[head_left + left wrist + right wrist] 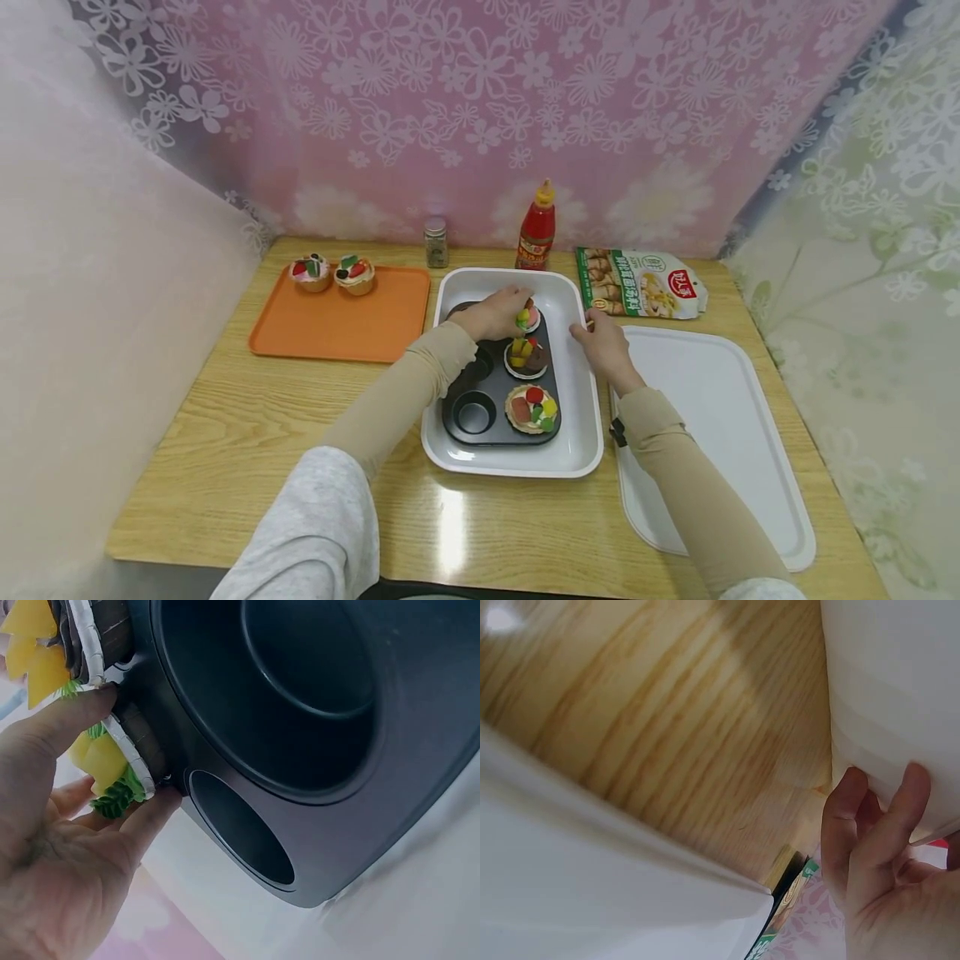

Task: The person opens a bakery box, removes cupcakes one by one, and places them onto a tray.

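My left hand (493, 315) reaches into a white basin (513, 465) and pinches a toy cupcake (529, 319) at the far right of a dark muffin tin (495, 432). In the left wrist view, thumb and fingers (154, 817) span the cupcake's rim, around yellow and green toppings. Toward me in the same column sit a chocolate cupcake with yellow pieces (527, 358) and a fruit-topped tart (531, 408). My right hand (606, 346) grips the basin's right rim, its fingertips (913, 776) against the outer wall in the right wrist view.
An orange tray (352, 321) with two toy tarts (356, 275) lies left. Behind the basin stand a red sauce bottle (536, 229) and a small spice jar (436, 243). A green-and-white food packet (641, 283) and a flat white tray (720, 417) are on the right.
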Available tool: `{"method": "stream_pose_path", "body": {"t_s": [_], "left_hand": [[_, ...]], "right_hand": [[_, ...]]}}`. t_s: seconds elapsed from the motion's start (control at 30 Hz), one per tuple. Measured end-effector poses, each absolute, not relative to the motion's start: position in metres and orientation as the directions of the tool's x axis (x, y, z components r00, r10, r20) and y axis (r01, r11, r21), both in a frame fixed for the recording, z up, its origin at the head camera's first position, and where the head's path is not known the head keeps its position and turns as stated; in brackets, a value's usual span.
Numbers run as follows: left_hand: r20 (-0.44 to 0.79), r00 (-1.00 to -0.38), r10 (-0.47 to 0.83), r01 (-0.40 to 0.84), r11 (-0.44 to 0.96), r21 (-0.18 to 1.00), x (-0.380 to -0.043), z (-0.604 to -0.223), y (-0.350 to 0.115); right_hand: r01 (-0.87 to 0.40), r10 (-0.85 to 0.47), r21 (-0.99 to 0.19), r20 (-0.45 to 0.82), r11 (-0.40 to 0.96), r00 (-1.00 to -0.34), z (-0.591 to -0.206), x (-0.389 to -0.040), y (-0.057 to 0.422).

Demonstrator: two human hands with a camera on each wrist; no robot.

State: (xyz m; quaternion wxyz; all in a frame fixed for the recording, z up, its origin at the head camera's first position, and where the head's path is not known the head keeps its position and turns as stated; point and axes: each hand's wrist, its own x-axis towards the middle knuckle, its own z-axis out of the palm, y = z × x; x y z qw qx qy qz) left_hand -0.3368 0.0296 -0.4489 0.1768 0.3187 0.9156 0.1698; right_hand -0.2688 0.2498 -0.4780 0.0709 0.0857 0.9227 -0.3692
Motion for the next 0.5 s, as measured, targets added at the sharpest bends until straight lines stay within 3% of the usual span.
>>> {"method": "stream_pose_path", "body": {"t_s": [0.5], "left_hand": [[-0.139, -0.725, 0.674, 0.512, 0.664, 0.545, -0.347, -0.437, 0.022]], "right_hand": [[0.199, 0.101, -0.667, -0.183, 0.718, -0.978, -0.475, -0.267, 0.251]]}}
